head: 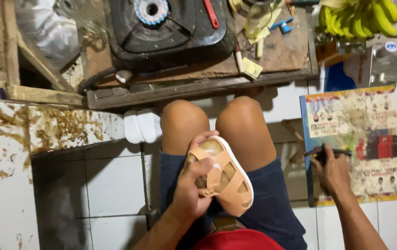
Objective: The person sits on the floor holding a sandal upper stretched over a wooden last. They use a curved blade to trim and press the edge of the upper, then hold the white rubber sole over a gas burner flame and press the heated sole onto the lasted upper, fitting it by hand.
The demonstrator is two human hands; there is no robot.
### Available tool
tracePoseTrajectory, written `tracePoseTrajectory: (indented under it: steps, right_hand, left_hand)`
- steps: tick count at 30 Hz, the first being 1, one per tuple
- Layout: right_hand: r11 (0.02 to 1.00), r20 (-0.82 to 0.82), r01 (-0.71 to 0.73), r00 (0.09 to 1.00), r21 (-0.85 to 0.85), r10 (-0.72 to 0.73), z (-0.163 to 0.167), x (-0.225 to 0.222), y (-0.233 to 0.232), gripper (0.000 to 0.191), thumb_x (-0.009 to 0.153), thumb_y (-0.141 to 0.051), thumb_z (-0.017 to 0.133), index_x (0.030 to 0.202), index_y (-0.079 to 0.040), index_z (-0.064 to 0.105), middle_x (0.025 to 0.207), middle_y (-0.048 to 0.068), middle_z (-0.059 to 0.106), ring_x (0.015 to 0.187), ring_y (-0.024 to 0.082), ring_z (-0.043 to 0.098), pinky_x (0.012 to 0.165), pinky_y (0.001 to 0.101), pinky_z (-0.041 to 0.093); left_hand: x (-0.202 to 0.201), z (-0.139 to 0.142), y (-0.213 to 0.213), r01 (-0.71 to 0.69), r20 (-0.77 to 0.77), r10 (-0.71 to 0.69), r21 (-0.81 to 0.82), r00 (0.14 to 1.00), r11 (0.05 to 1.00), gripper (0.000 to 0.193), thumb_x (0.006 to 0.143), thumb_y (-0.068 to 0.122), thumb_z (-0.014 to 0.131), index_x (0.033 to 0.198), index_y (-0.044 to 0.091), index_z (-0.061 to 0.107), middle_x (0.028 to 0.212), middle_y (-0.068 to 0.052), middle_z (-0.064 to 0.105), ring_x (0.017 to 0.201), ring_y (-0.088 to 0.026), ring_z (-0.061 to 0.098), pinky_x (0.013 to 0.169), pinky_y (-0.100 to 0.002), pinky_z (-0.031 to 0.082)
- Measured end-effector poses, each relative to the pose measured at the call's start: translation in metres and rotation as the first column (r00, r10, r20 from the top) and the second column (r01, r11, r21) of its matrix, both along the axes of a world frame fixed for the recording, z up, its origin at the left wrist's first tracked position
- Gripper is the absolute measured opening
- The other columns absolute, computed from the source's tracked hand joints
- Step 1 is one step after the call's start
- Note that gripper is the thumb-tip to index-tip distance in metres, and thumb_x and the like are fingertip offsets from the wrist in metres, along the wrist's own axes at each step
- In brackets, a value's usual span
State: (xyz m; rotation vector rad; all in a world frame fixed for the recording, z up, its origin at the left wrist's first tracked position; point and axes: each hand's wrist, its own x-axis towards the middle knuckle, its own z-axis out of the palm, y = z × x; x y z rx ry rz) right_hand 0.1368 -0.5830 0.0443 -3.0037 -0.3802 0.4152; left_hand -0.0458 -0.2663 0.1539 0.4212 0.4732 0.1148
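Nearest the lens, a red shirt hem [237, 240] and dark blue shorts [272, 199] fill the bottom of the view, with the person seated and both bare knees raised. Over the lap the left hand [191, 185] holds a small tan sandal [226, 178] with a white sole edge, fingers curled round its heel end and thumb pressed inside, the sandal tilted on its side above the left thigh. Off to the right, well apart from the sandal, the right hand [332, 171] is closed around a thin dark tool [329, 152] and rests on a printed sheet [360, 125] lying on the white tiled floor [115, 185]. Beyond the knees runs a worn wooden bench [198, 85] carrying a black gas burner [161, 28]. A bunch of bananas [360, 18] lies at the far right corner.
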Motion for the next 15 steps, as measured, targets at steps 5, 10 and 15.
tracePoseTrajectory:
  steps: [5, 10, 15]
  right_hand:
    - [0.774, -0.283, 0.31, 0.943, 0.552, -0.176, -0.01, 0.01, -0.007, 0.044, 0.085, -0.005, 0.072, 0.128, -0.001, 0.066, 0.094, 0.011, 0.071, 0.082, 0.021, 0.063, 0.071, 0.0329, 0.05]
    - [0.246, -0.612, 0.618, 0.783, 0.746, -0.11, 0.038, 0.001, 0.027, 0.034, 0.102, -0.007, 0.074, 0.128, 0.004, 0.054, 0.082, 0.01, 0.057, 0.054, 0.014, 0.047, 0.046, 0.0292, 0.036]
    - [0.162, -0.649, 0.699, 0.516, 0.696, 0.559, 0.113, -0.012, 0.094, 0.046, 0.095, -0.02, 0.064, 0.123, 0.016, 0.07, 0.102, 0.024, 0.069, 0.074, 0.022, 0.067, 0.061, 0.0303, 0.053]
  left_hand:
    - [0.007, -0.015, -0.002, -0.012, 0.051, 0.015, -0.052, 0.999, 0.999, 0.067, 0.086, 0.027, 0.066, 0.144, 0.006, 0.04, 0.12, -0.012, 0.057, 0.112, -0.024, 0.06, 0.099, -0.039, 0.053]
    - [0.012, -0.018, 0.002, 0.071, 0.089, -0.07, -0.001, 0.994, 0.997, 0.067, 0.086, 0.025, 0.066, 0.144, 0.004, 0.04, 0.117, -0.014, 0.057, 0.106, -0.024, 0.061, 0.092, -0.037, 0.054]
    - [0.017, -0.016, 0.009, 0.219, 0.036, -0.224, 0.103, 0.974, 0.97, 0.069, 0.082, 0.023, 0.066, 0.143, 0.003, 0.041, 0.112, -0.014, 0.059, 0.099, -0.021, 0.062, 0.085, -0.033, 0.054]
